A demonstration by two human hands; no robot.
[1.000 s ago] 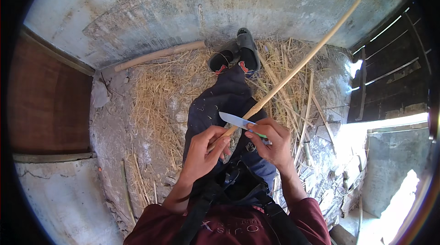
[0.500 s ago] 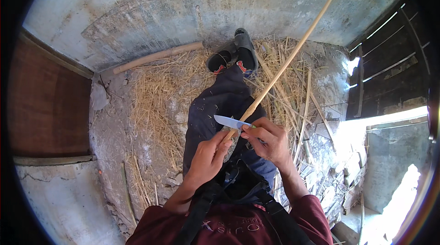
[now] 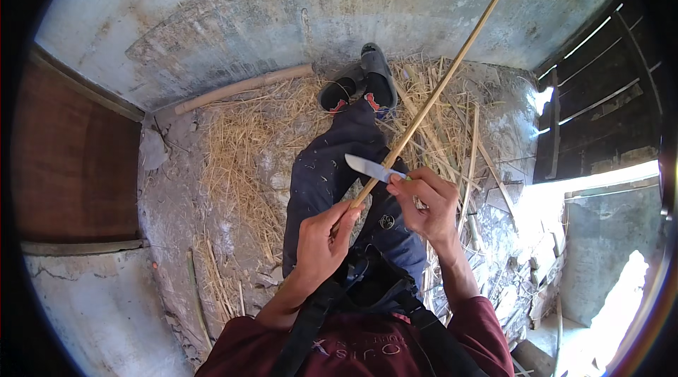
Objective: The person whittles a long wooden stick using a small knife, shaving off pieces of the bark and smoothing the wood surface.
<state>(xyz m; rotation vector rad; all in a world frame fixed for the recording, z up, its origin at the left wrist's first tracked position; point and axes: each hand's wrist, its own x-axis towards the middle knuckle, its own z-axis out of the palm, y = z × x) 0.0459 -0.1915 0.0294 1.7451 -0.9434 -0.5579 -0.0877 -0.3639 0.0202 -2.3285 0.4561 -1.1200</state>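
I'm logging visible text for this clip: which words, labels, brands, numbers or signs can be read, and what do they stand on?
Maroon shirt: pale lettering across the chest, some larger, some smaller and blurred; wording not copied here.
Dark trousers: small round mark, too small to tell if it holds text.
Knife, stick: no lettering visible.

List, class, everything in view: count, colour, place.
Long stick: one, tan, centre to upper right
Knife: one, silver, across stick
Shavings: many, yellowish, floor
Loose strips: several, tan, right floor
Walls: several, grey, around
Pole: one, tan, wall's foot
Panel: one, brown, left
Boards: several, dark, right
Shoes: two, grey, ahead
Trousers: one pair, dark, centre
Shirt: one, maroon, bottom
Straps: two, black, over shirt
Left hand: one, bare, on stick
Right hand: one, bare, holding knife
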